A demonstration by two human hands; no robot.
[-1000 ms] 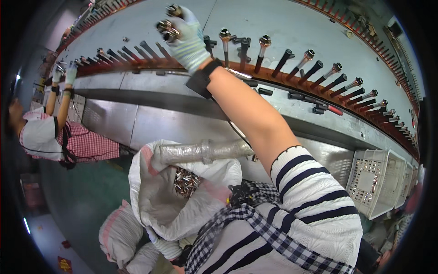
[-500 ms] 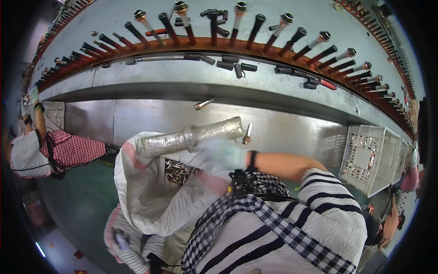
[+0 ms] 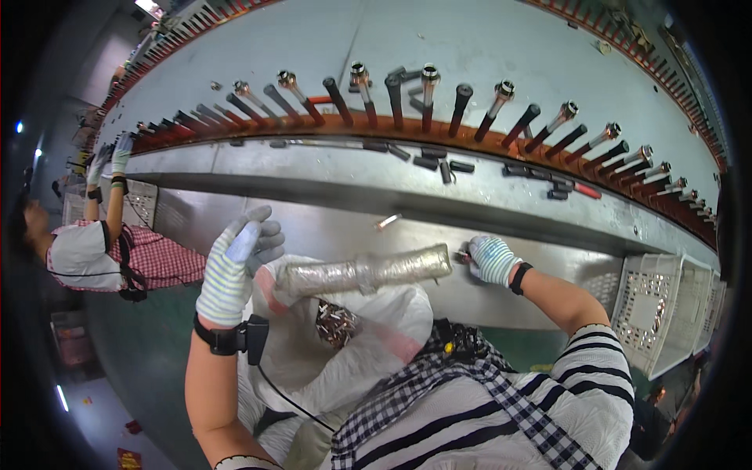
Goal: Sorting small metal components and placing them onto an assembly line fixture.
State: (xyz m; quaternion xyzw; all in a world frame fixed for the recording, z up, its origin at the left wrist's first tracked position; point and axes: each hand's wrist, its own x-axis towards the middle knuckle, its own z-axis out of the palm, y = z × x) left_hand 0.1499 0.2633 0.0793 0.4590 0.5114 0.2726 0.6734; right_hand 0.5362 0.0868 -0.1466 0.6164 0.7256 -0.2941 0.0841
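Right hand: your gloved right hand (image 3: 493,261) is low over the steel bench (image 3: 313,222), its fingers bent at a small metal piece (image 3: 463,256); you can't be sure from this view whether they grip it or only touch it.
Left hand: your left hand (image 3: 241,270) is raised beside the sack, fingers loosely bent and apart, with nothing visible in it.
Slip risk: a smooth piece against a knit glove could well skid if you catch it only by the tip.
Sack mouth: the taped roll (image 3: 368,270) lies across the far side of the white sack (image 3: 294,356); a knock from either forearm might roll it off or narrow the opening.
Wrist cable: the black cable (image 3: 290,399) from your left wrist hangs over the sack's near side and could snag the cloth if you reach across.
Piece at your fingertips: dark with a coppery glint, mostly hidden by the glove.
Loose piece: another slim piece (image 3: 388,222) lies apart on the bench, beyond the roll, silvery with a coppery end toward your left.
Sack contents: a heap of similar small pieces (image 3: 335,325), silver and copper, jumbled.
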